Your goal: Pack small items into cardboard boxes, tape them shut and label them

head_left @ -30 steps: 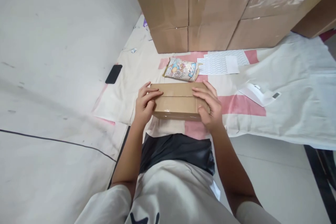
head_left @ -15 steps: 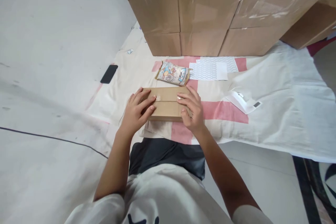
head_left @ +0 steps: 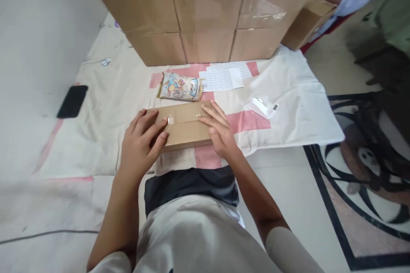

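Pale cloth with pink patches (head_left: 288, 89) is covering the floor, with stacked cartons (head_left: 205, 8) walling its far edge. A small cardboard box (head_left: 184, 130) is sitting on the cloth, just ahead of the person's lap. The left hand (head_left: 139, 147) and right hand (head_left: 219, 132) are lying flat on its lid, fingers open and spread, gripping nothing. A snack packet (head_left: 179, 86) is lying just behind the box, label sheets (head_left: 224, 77) behind it to the right. By the look of it, the lid seam is being pressed down; lifting the box would call for fingers curling round both ends.

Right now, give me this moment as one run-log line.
left hand: flat on box | right hand: flat on box | packet: beyond box | box: on cloth
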{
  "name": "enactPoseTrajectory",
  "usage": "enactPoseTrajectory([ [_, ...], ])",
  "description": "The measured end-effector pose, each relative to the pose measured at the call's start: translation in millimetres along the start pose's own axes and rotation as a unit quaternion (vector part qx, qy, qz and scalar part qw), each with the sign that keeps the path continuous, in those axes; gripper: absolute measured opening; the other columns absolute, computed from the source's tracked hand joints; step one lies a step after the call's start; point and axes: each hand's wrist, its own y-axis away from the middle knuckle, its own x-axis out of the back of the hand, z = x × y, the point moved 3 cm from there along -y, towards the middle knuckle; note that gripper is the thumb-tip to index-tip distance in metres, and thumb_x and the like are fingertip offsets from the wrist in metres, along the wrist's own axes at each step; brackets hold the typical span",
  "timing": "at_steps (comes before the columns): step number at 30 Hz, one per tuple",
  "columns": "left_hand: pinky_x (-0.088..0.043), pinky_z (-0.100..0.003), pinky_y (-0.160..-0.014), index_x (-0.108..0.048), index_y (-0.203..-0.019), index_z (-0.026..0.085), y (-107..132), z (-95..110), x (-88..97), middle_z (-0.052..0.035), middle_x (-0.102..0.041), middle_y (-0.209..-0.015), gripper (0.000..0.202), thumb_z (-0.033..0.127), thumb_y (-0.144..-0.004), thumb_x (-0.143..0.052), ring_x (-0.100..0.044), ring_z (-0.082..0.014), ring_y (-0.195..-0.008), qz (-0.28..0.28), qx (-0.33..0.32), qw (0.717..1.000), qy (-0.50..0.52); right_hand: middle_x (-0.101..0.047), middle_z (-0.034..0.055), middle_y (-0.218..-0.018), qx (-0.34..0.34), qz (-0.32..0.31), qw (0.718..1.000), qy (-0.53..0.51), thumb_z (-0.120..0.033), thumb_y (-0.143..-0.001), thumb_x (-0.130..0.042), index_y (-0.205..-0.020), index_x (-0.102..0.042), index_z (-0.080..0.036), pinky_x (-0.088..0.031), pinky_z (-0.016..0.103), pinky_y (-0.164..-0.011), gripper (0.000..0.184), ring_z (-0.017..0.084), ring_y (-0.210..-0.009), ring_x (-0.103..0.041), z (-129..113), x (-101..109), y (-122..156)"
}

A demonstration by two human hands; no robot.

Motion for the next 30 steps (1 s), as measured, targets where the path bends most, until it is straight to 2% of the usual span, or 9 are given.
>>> enactPoseTrajectory([
  [1, -0.042, -0.061, -0.125, -0.071, -0.135, 0.032, -1, -1, -0.6, -0.009, -0.064, -0.15, 0.037, 0.032, -0.099, -0.066, -0.048, -0.0364, -0.153, 0.004, -0.01, 1.0, 0.007, -0.063, 0.0083, -0.155, -0.018, 0.014, 1.0, 0.019, -0.05, -0.109, -0.03, -0.132, -0.07, -0.028, -0.043, 0.058, -0.125, 0.051, 0.03, -0.155, -0.048, 4, 10, 6],
  [3, -0.044, -0.062, -0.124, -0.07, -0.136, 0.032, -2, -4, -1.7, -0.0093, -0.064, -0.149, 0.038, 0.031, -0.098, -0.067, -0.049, -0.0371, -0.151, 0.01, -0.029, 0.999, 0.017, -0.066, 0.0093, -0.15, -0.049, 0.099, 0.99, 0.082, -0.053, -0.11, -0.028, -0.132, -0.069, -0.028, -0.048, 0.055, -0.12, 0.053, 0.028, -0.145, -0.058, 17, 44, 17],
  [6, -0.044, -0.062, -0.124, -0.071, -0.136, 0.032, -2, -6, -3.1, -0.0089, -0.064, -0.149, 0.038, 0.031, -0.098, -0.068, -0.049, -0.0376, -0.151, 0.017, -0.04, 0.999, 0.027, -0.074, 0.012, -0.124, -0.097, 0.244, 0.94, 0.22, -0.052, -0.105, -0.045, -0.113, -0.074, -0.025, -0.048, 0.055, -0.116, 0.041, 0.03, -0.127, -0.066, 46, 113, 27],
  [9, -0.042, -0.063, -0.125, -0.071, -0.135, 0.032, -1, -7, -4.2, -0.0086, -0.064, -0.149, 0.038, 0.033, -0.097, -0.068, -0.047, -0.0381, -0.152, 0.022, -0.031, 0.998, 0.041, -0.075, 0.0111, -0.107, -0.248, 0.222, 0.909, 0.249, -0.046, -0.093, -0.056, -0.095, -0.075, -0.021, -0.052, 0.049, -0.108, 0.031, 0.027, -0.109, -0.069, 82, 172, 18],
  [11, -0.041, -0.063, -0.126, -0.071, -0.135, 0.034, -1, -7, -4.5, -0.0078, -0.064, -0.15, 0.038, 0.034, -0.097, -0.069, -0.046, -0.0382, -0.153, 0.022, -0.022, 0.998, 0.056, -0.073, 0.0079, -0.099, -0.398, 0.113, 0.893, 0.179, -0.041, -0.087, -0.061, -0.091, -0.075, -0.02, -0.058, 0.038, -0.085, 0.026, 0.021, -0.088, -0.07, 104, 193, 7],
  [14, -0.04, -0.063, -0.127, -0.069, -0.138, 0.036, 0, -5, -3.5, -0.0061, -0.063, -0.151, 0.042, 0.033, -0.096, -0.07, -0.045, -0.0377, -0.154, 0.022, -0.02, 0.997, 0.068, -0.071, 0.0059, -0.094, -0.52, -0.017, 0.847, 0.106, -0.037, -0.08, -0.069, -0.086, -0.074, -0.019, -0.049, 0.026, -0.057, 0.02, 0.015, -0.068, -0.065, 119, 203, -13],
  [20, -0.04, -0.065, -0.128, -0.06, -0.15, 0.041, -2, -2, -0.2, -0.0037, -0.058, -0.157, 0.058, 0.028, -0.094, -0.072, -0.044, -0.0391, -0.155, 0.008, -0.028, 0.998, 0.061, -0.07, 0.0089, -0.083, -0.595, -0.151, 0.785, 0.079, -0.037, -0.07, -0.085, -0.071, -0.07, -0.017, -0.047, 0.026, -0.046, 0.024, 0.018, -0.063, -0.066, 140, 212, -39],
  [24, -0.037, -0.066, -0.129, -0.052, -0.157, 0.045, -3, -2, 1.6, -0.0008, -0.054, -0.162, 0.069, 0.027, -0.093, -0.072, -0.041, -0.04, -0.157, -0.008, -0.022, 0.998, 0.056, -0.071, 0.0088, -0.082, -0.606, -0.148, 0.78, 0.054, -0.036, -0.072, -0.087, -0.071, -0.068, -0.018, -0.048, 0.027, -0.045, 0.026, 0.023, -0.064, -0.073, 142, 212, -41],
  [30, -0.036, -0.067, -0.131, -0.05, -0.158, 0.047, -3, -2, 4.2, 0.006, -0.047, -0.168, 0.073, 0.029, -0.092, -0.074, -0.041, -0.0401, -0.157, -0.032, -0.001, 0.998, 0.053, -0.07, 0.0113, -0.078, -0.6, -0.09, 0.771, 0.196, -0.036, -0.083, -0.081, -0.069, -0.06, -0.018, -0.046, 0.024, -0.042, 0.031, 0.026, -0.064, -0.077, 120, 200, -38],
])
